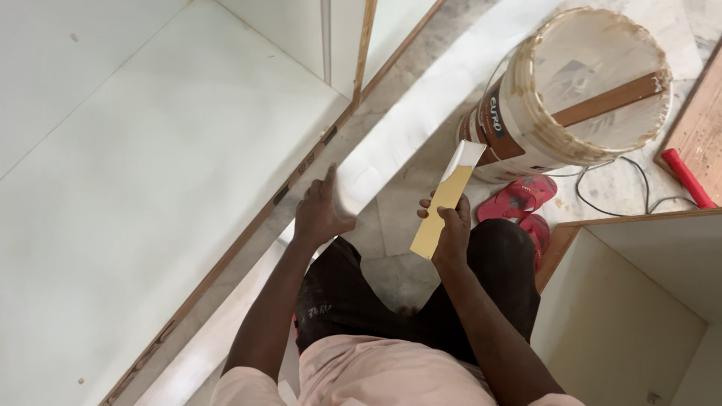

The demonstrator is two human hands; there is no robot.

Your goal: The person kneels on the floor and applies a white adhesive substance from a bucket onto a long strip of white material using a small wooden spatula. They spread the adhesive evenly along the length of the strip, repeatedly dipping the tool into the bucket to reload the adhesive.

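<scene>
My left hand (pixel 320 210) grips the near end of a long white board strip (pixel 421 105) that runs diagonally up to the right over the floor. My right hand (pixel 450 229) holds a flat yellowish card (pixel 444 203), its upper end coated in white paste, close to the strip's edge. A glue bucket (pixel 579 90) with white paste and a wooden stick across its mouth stands just beyond the card. My knees in dark trousers are below the hands.
A large white cabinet panel (pixel 150 173) with a wood-coloured edge fills the left. An open white cabinet box (pixel 639 301) sits at lower right. Red sandals (pixel 523 199), a black cable (pixel 639 188) and a red-handled tool (pixel 686 177) lie on the marble floor.
</scene>
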